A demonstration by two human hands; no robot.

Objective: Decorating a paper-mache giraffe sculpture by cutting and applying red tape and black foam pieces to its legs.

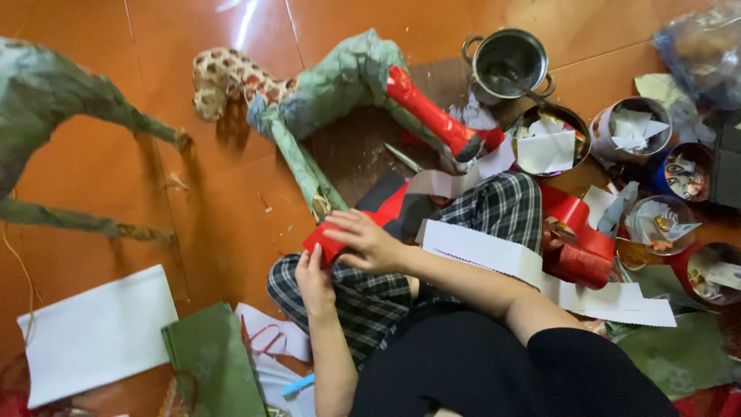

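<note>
I sit on the floor in checked trousers. Both my hands hold a piece of red paper (333, 244) over my knee. My left hand (315, 279) grips its lower edge from below. My right hand (364, 239) rests on top of it with fingers curled over the paper. In front of me stands a paper-covered animal figure (340, 81), green on the body, with a spotted head and one leg wrapped in red (429, 114).
A metal pot (509, 63) and several round tins of paper scraps (634, 127) stand at the right. White paper sheets (96, 332), a green sheet (208, 359), red paper rolls (579, 259) and scissors (266, 338) lie around. Another green figure (46, 100) is at left.
</note>
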